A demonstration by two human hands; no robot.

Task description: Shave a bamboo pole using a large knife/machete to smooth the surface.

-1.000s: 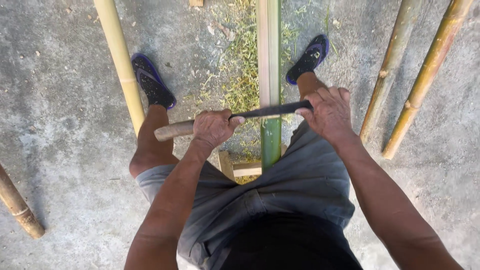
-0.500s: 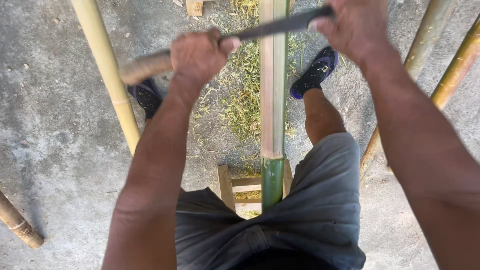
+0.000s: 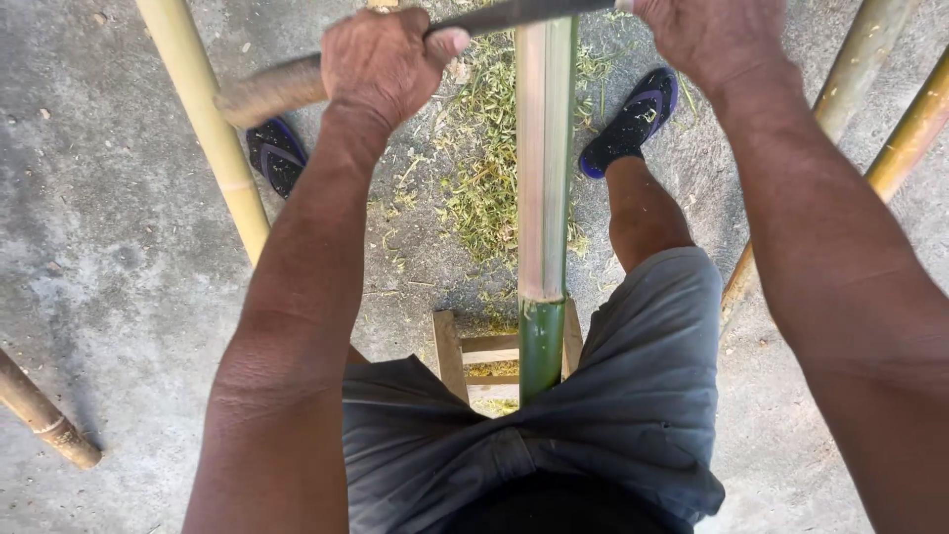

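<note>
Your left hand [image 3: 386, 61] is closed in a fist around the rounded wooden handle [image 3: 269, 89] of a long knife, the pale handle end sticking out to the left of your knuckles. The dark blade [image 3: 524, 14] runs to the right from that fist and lies across the top of the bamboo pole [image 3: 543, 188], up near the upper edge of the view. Your right hand [image 3: 707, 35] is clamped over the far end of the blade, fingers curled down on it, though the fingertips run out of view. The pole stands lengthwise between your legs: its upper stretch is scraped pale, cream and pinkish, while the lower part near your lap is green skin, with a clear line where the two meet. That green part rests on a small wooden frame [image 3: 455, 351] set on the concrete floor [image 3: 109, 247]. Green shavings [image 3: 479, 178] lie scattered on the floor just left of the pole. Your feet in dark blue sandals [image 3: 633, 124] sit on either side of it. Another yellow bamboo pole [image 3: 203, 129] lies on the left, passing under the knife handle, two more [image 3: 890, 119] lie on the right, and a brownish one [image 3: 40, 415] sits at the lower left
</note>
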